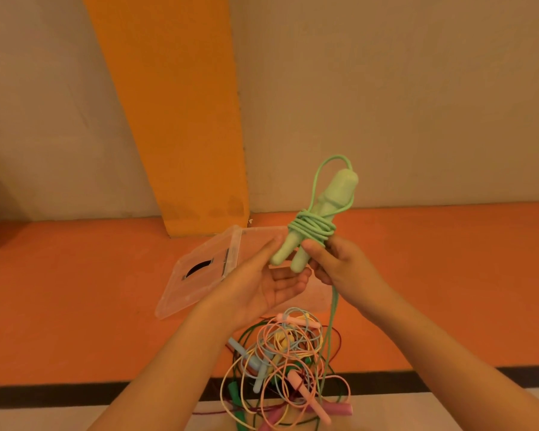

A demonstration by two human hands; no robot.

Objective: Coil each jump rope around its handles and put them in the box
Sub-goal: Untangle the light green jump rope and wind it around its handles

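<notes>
Surface: an orange surface (75, 306) runs up to a beige wall (386, 104), with an orange pillar (175, 119) standing at centre-left. A black stripe (59, 391) edges the orange on your near side, and a pale strip lies nearer still.

Markings: the clear box (181, 293) carries a dark curved mark and a small strip label. No writing can be read on either.

Task items: you hold the green rope (311, 228) in the air above the box, handles together and pointing up and away. Several turns are coiled round their middle, and one loop stands above the top. A loose length hangs down to the pile (280, 368) of tangled ropes near you.

Grip: your right hand (333, 265) pinches the rope just under the coil, fingers curled. Your left hand (271, 278) lies palm up with straight fingers, touching the lower handle ends.

Room: the box sits between pile and pillar. Orange surface spreads wide on both sides.
</notes>
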